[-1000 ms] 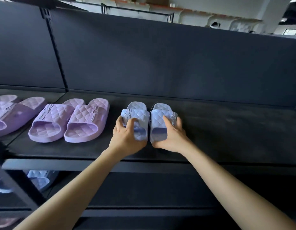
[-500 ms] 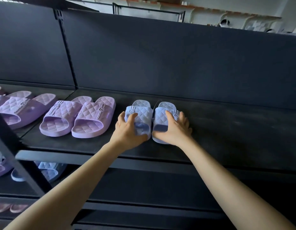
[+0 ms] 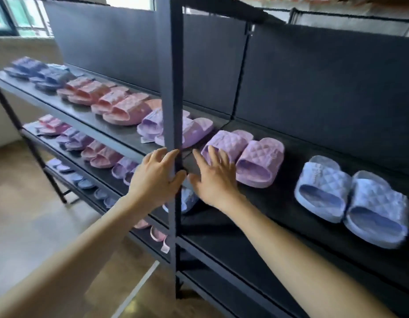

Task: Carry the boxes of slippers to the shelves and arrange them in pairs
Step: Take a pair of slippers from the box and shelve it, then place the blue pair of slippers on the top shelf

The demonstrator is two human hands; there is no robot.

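Quilted blue slippers (paired, rubbery)

Right of the right grip, the blue slippers looked like matt, quilted moulded plastic. The post beside the left grip was smooth painted metal; the shelf matt black.

Before me stands a black metal shelving rack with dark back panels on a light wood floor, daylight coming through a window above the cream wall far left.
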